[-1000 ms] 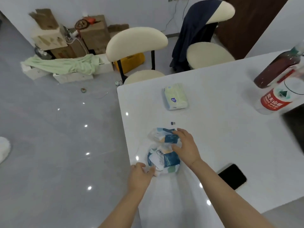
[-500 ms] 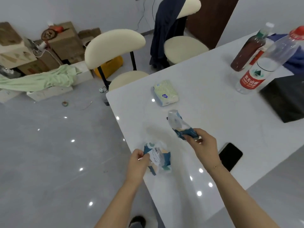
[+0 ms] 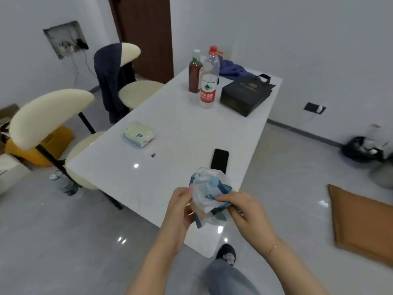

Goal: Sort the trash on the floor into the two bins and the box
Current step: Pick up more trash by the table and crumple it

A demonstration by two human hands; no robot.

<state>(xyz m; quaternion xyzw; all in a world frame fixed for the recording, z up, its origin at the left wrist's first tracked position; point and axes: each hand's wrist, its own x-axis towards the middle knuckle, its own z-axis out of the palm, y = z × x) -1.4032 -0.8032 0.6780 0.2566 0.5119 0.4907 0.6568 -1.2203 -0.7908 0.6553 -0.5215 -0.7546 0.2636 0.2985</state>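
Note:
My left hand (image 3: 180,206) and my right hand (image 3: 244,211) both grip a crumpled bundle of blue-and-white plastic wrappers (image 3: 209,193), held in the air above the near end of the white table (image 3: 180,128). The left fingers pinch its left side, the right fingers its lower right. A black trash bag (image 3: 361,149) with white scraps lies blurred on the floor at the far right. A flat brown cardboard piece (image 3: 365,222) lies on the floor to the right.
On the table lie a black phone (image 3: 219,159), a tissue pack (image 3: 139,134), two bottles (image 3: 207,81), a black gift bag (image 3: 246,94) and blue cloth. Two cream chairs (image 3: 51,116) stand at the left, one draped with a dark jacket. My shoe (image 3: 226,253) is below.
Each hand lifted a wrapper off the table, then brought them together into one bundle. The view swung right, bringing the far table end, the trash bag and the cardboard into sight.

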